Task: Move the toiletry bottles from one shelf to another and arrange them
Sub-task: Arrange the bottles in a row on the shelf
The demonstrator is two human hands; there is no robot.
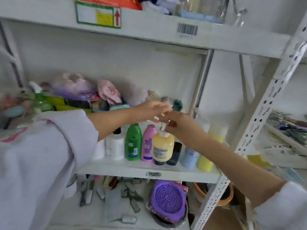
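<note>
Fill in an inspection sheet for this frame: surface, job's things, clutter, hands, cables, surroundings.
Surface: white middle shelf, a scribbled mark on its front edge.
Job's things: yellow pump bottle held up by its pump in front of the row; white bottle, green bottle, pink bottle, dark bottles, pale blue bottle and yellow bottle stand along the shelf.
Clutter: bags and cloths piled behind the row.
Hands: right hand pinches the pump; left hand reaches beside it, fingers blurred.
Cables: nothing seen.
Surroundings: purple round item and brushes on the shelf below; barcode label above.
</note>
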